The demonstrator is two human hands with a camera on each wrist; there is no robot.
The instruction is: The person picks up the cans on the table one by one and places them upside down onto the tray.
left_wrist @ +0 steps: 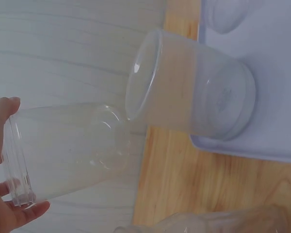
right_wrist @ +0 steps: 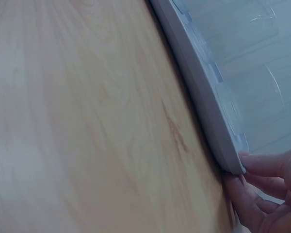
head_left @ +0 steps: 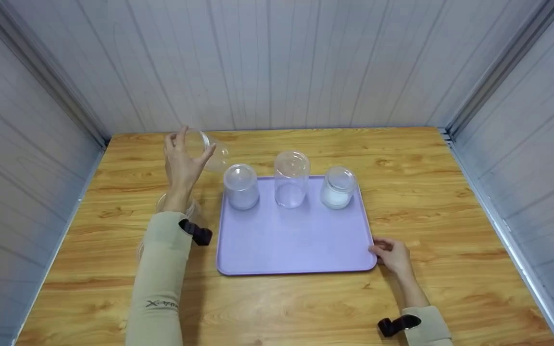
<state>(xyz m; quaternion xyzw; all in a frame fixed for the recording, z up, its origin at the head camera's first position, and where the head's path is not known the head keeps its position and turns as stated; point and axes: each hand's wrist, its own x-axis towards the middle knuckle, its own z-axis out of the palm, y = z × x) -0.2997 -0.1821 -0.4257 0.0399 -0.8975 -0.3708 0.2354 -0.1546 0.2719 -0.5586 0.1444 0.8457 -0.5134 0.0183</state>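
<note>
Fingers of the left hand (head_left: 181,162) curled round one end of a clear container (head_left: 216,156), thumb on one side, other fingers opposite. Container is slanted in the head view, at the back left of the worktop (head_left: 431,192), left of the lilac tray (head_left: 291,245) and near the frosted jar (head_left: 241,190); can't tell if those two touch. Right hand (head_left: 395,257) pinches the tray's rim close to its front right corner, thumb over the top, fingers below.

Three jars stand upright in a row along the tray's back edge: frosted one left, tall clear jar (head_left: 292,180) middle, white-bottomed jar (head_left: 338,188) right, all apart. Front part of tray bare. More clear round containers (head_left: 192,209) left of the tray, partly hidden under the left forearm; details can't be made out. Beige sleeves (head_left: 160,269) on both arms, black wrist device (head_left: 196,232) on each. Pale panel walls (head_left: 296,62) behind and at both sides.
</note>
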